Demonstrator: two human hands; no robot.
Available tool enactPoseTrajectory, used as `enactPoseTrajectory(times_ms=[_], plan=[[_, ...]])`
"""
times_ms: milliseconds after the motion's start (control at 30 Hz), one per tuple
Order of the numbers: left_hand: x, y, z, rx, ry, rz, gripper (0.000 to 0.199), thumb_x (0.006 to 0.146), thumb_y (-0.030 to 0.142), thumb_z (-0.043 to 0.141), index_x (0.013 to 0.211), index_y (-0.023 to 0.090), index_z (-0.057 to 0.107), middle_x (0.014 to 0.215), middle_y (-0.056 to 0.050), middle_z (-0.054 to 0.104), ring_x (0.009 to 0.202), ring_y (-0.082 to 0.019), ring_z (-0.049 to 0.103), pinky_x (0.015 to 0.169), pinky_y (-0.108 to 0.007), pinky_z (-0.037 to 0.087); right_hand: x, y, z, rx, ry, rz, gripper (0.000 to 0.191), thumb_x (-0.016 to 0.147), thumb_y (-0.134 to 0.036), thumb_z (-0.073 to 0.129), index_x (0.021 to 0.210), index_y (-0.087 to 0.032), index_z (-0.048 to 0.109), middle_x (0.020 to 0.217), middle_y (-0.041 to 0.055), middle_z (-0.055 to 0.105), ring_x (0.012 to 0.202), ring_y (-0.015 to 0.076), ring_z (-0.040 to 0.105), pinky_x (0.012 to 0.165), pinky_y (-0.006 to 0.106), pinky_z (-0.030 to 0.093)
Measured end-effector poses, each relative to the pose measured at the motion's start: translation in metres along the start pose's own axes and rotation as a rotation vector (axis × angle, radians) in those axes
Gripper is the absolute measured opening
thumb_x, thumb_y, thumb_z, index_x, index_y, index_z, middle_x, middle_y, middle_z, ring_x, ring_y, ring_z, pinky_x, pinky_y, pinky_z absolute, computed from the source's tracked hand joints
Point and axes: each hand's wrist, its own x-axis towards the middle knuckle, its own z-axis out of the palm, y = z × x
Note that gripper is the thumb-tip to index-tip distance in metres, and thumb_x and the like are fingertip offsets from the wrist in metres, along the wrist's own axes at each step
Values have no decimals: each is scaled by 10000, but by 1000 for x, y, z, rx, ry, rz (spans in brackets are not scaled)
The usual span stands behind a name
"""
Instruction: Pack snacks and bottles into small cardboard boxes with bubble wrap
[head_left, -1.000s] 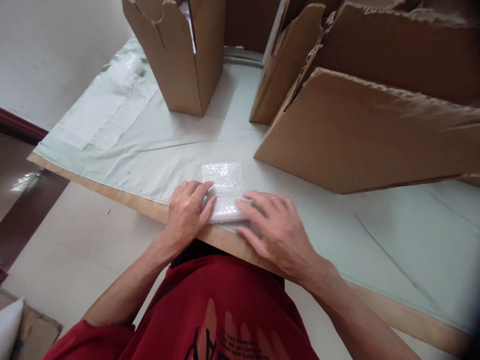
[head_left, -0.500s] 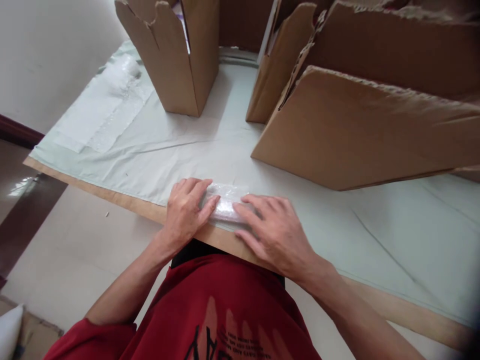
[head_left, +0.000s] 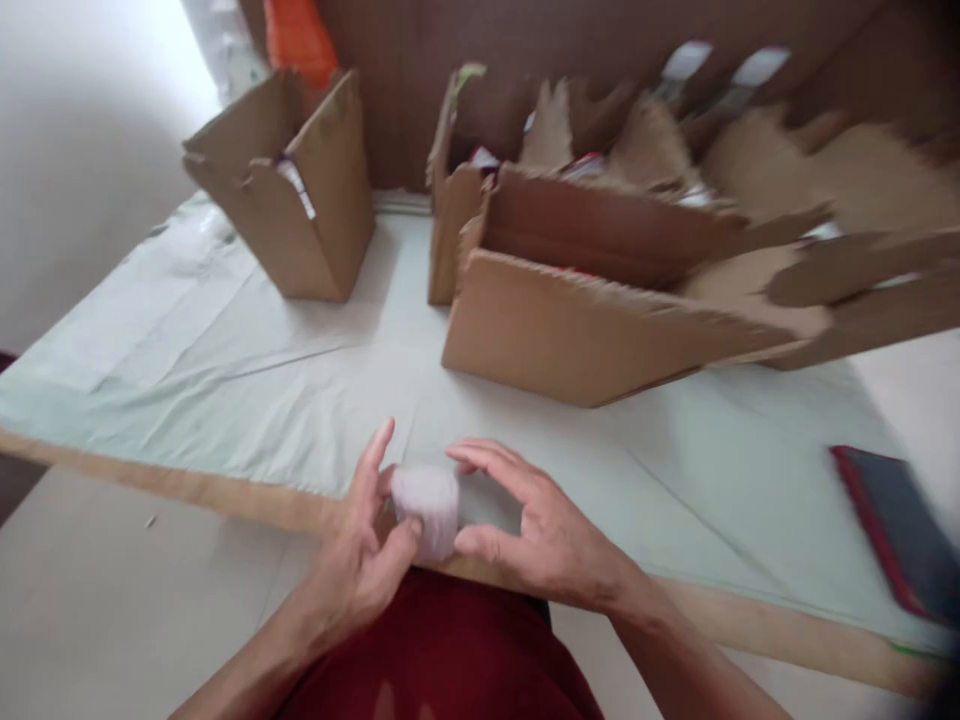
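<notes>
A small bundle rolled in clear plastic, seemingly bubble wrap [head_left: 427, 505], is held just above the table's front edge. My left hand [head_left: 371, 540] grips its left side, the thumb across the front and fingers behind, with the index finger pointing up. On the other side, my right hand [head_left: 551, 525] is curved with thumb and fingers wide apart. Its fingertips are close to the bundle's right edge; whether they touch it I cannot tell. Motion blurs the bundle, and what lies inside the wrap is hidden.
Cut-open cardboard boxes stand along the back: a narrow one [head_left: 315, 235] at left, a long low one [head_left: 570, 335] at centre right. Flat plastic wrap sheets [head_left: 165, 310] lie at left. A dark, red-edged flat object [head_left: 900, 530] rests at right on the pale cloth [head_left: 300, 410].
The bundle has come up off the cloth into my left hand, turned more upright. My right hand has opened and drawn to its right side. The view has tilted up and shifted right.
</notes>
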Motion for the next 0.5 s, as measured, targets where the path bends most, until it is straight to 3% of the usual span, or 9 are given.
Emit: enactPoseTrajectory(times_ms=[67, 133, 200, 267, 367, 433, 500], plan=[[0, -7, 10, 91, -181, 44, 886, 961, 210, 568, 1669, 311, 45, 1228, -107, 697, 938, -201, 712, 859, -362, 602, -10, -2, -12, 38, -91, 12, 747, 772, -523, 855, 1410, -226, 605, 1468, 122, 579, 1354, 314, 532, 1151, 474, 421], [2, -16, 23, 142, -284, 116, 934, 960, 229, 583, 1668, 315, -21, 1260, -129, 699, 1021, -247, 723, 916, -421, 603, -18, -3, -19, -5, -131, -3, 557, 812, -390, 827, 1321, -235, 659, 1350, 77, 666, 1274, 270, 593, 1131, 431, 437], [6, -22, 34, 159, -318, 173, 958, 966, 236, 584, 1657, 350, -70, 1182, -107, 735, 990, -251, 744, 904, -435, 620, -26, -4, -21, -91, -86, -46, 325, 863, -207, 719, 1185, -252, 706, 1222, 17, 719, 1176, 212, 640, 1097, 377, 452], [11, -21, 39, 201, -327, 249, 963, 960, 235, 587, 1650, 394, -66, 1084, -73, 762, 914, -243, 767, 835, -413, 648, -33, -5, -25, -173, 1, -90, 286, 872, -107, 619, 1086, -265, 723, 1167, -8, 726, 1105, 186, 662, 1060, 358, 473], [28, 4, 34, 464, -239, 473, 894, 910, 266, 650, 1647, 403, 164, 1302, -113, 710, 1143, -309, 730, 897, -451, 646, -48, -10, -51, -245, 78, -146, 243, 905, -132, 556, 992, -285, 723, 1025, -3, 734, 961, 203, 683, 926, 375, 552], [50, 35, 27, 695, -82, 682, 779, 898, 267, 669, 1603, 350, 347, 1479, -138, 594, 1316, -351, 626, 986, -489, 610, -62, -17, -83, -286, 126, -193, 173, 948, -207, 589, 995, -318, 713, 928, -9, 732, 867, 216, 692, 805, 372, 588], [79, 69, 23, 840, 87, 905, 744, 900, 215, 681, 1582, 292, 393, 1521, -157, 544, 1379, -354, 564, 1077, -527, 545, -77, -24, -124, -384, 335, -254, 78, 968, -337, 656, 1026, -362, 701, 915, -8, 739, 817, 231, 704, 696, 362, 591]])
